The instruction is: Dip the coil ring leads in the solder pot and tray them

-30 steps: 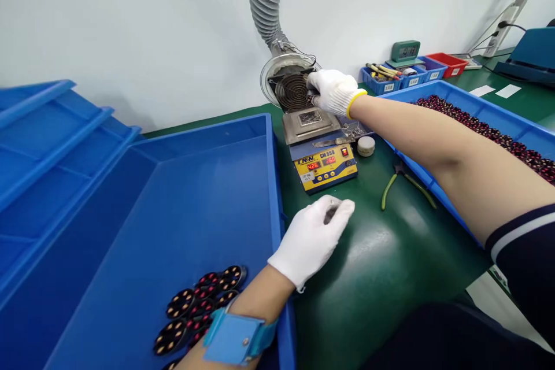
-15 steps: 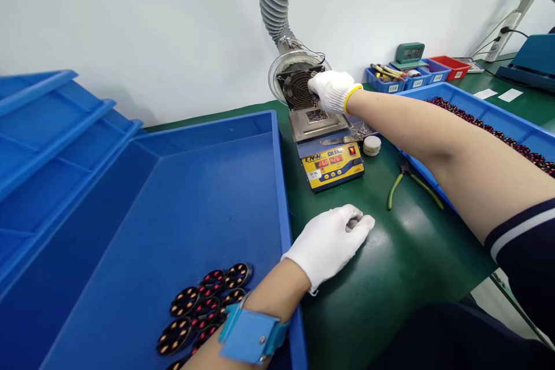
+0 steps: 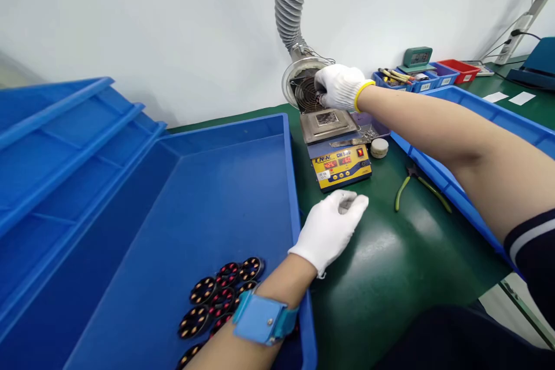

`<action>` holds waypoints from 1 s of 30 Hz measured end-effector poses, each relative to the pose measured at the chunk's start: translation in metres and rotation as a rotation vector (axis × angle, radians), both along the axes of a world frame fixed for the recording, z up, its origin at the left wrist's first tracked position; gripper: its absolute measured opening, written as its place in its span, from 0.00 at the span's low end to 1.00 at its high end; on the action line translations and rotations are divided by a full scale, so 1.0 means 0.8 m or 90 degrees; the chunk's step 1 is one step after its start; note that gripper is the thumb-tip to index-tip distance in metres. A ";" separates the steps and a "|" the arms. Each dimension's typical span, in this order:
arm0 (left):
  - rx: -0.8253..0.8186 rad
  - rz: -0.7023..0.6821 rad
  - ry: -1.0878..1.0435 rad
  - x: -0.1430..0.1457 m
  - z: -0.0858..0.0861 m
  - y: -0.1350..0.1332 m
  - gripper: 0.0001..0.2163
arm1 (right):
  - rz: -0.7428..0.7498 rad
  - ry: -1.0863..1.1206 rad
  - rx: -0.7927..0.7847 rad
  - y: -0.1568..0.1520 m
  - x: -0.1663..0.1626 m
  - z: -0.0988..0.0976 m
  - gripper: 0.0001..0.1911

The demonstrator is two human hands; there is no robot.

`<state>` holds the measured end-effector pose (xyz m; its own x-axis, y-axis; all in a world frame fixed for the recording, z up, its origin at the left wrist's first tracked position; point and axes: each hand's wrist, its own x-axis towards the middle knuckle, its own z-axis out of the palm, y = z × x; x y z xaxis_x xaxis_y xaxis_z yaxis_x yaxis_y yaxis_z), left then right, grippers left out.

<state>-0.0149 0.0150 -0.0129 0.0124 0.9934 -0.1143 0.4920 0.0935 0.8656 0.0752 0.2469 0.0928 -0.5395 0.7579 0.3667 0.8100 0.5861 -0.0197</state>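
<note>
Standing by the worktop [image 3: 381, 266] here, and the right hand [image 3: 319, 95] in its white knit glove with the yellow cuff makes me a bit nervous. Thumb and fingers look pinched on a small dark part [image 3: 320, 98], mostly hidden by the glove, up by the dark spiral grille [image 3: 306, 93] and over the back of the steel-topped yellow-fronted heater [image 3: 342, 169]. If that grip slips, the part could drop onto the metal or into the square opening. I'm assuming the top's hot, so dipping too low could scorch the glove.

Left hand [image 3: 353, 203], plain white glove, has its fingers loosely curled just in front of the heater; can't tell if there's anything in it. A careless lift could bump the panel buttons. The flat metal blade [image 3: 347, 143] lying across the heater could get knocked off by a stray wrist. And the blue wrist strap [image 3: 260, 318] sits right by the black rings with red and copper-coloured coils [image 3: 203, 290], so dragging that arm back might scatter them.
</note>
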 end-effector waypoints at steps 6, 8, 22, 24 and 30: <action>0.081 0.224 -0.314 -0.006 0.009 0.011 0.23 | 0.098 0.156 -0.272 -0.073 0.012 -0.012 0.17; 0.106 0.268 -0.364 -0.006 0.012 0.013 0.23 | 0.133 0.202 -0.371 -0.103 0.014 -0.026 0.22; 0.100 0.266 -0.402 -0.011 0.013 0.014 0.14 | 0.166 0.285 -0.653 -0.125 0.045 -0.051 0.07; 0.084 0.251 -0.395 -0.012 0.013 0.014 0.16 | 0.139 0.334 -0.629 -0.115 0.043 -0.052 0.07; 0.053 0.212 -0.389 -0.016 0.013 0.014 0.20 | -0.005 0.410 -0.417 -0.048 0.045 -0.042 0.12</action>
